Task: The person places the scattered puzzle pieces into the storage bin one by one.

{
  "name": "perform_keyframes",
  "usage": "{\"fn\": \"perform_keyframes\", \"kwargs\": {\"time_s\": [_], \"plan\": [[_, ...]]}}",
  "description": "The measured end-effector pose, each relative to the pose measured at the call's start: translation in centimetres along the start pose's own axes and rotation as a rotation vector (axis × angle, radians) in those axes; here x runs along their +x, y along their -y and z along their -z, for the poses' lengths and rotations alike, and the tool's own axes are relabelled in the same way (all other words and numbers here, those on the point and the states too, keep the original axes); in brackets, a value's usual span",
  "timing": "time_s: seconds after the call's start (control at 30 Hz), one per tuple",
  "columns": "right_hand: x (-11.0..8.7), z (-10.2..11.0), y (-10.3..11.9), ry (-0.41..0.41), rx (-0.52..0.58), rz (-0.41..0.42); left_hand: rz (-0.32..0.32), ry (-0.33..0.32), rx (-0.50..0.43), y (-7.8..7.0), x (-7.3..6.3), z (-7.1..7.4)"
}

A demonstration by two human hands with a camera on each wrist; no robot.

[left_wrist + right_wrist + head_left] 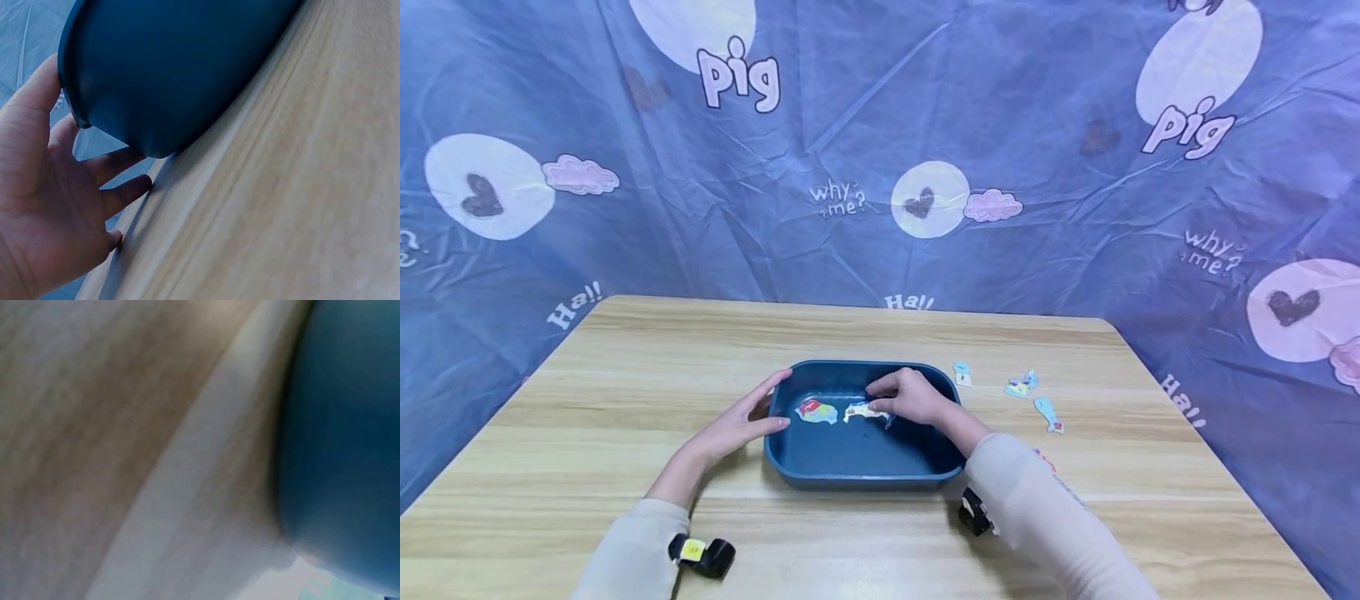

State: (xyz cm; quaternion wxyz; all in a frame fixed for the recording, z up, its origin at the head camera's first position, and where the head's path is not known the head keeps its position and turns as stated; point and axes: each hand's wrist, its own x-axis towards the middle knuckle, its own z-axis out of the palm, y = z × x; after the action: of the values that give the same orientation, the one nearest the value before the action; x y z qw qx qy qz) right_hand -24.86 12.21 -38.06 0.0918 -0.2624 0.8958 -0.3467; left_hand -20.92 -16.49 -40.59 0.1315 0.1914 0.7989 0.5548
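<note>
Right sleeve and left sleeve: pale, nearest the lens, at the lower edge.
Cloth: blue, printed "pig" and "why me?", hung behind the table.
Table: wood-grained.
Tub: dark blue, open-topped, standing on the table between the sleeves.
Left hand: half open and curved round the tub's left end, with thumb over the rim.
Right hand: inside the tub, with fingers bent over the white cutout; pinched or merely touched, cannot tell. Out of sight in the right wrist view.
Cutouts: red-and-yellow cutout and white cutout, side by side inside the tub; pale blue cutout, multicoloured cutout, small cutout and red cutout on the table, right of the tub, last partly hidden by the sleeve.
Progress, by judgement: partway. Two inside, at least four outside; direction of sorting, cannot tell.
</note>
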Motion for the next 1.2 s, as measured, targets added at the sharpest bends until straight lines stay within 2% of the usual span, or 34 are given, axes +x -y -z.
{"fn": "perform_keyframes", "kwargs": {"time_s": [0.37,0.5,0.77,0.93,1.0,1.2], "plan": [[-1.0,2.4,1.3,-0.002,0.097,0.069,0.015,-0.008,-0.009,-0.1,-0.1,0.0],[-1.5,3.5,1.5,-0.038,0.148,0.071,0.012,-0.006,-0.013,0.0,0.0,0.0],[-3.2,6.5,1.1,-0.130,0.183,0.051,0.006,-0.008,-0.007,0.1,0.0,0.0],[-4.8,8.4,2.3,-0.156,0.216,0.021,0.009,-0.005,-0.004,0.1,0.0,0.0],[-5.1,8.9,1.9,-0.173,0.222,0.006,0.005,-0.004,-0.001,0.2,0.0,0.0],[-5.4,9.2,-1.6,-0.256,0.236,-0.033,0.009,-0.005,0.011,0.1,0.1,0.0]]}}
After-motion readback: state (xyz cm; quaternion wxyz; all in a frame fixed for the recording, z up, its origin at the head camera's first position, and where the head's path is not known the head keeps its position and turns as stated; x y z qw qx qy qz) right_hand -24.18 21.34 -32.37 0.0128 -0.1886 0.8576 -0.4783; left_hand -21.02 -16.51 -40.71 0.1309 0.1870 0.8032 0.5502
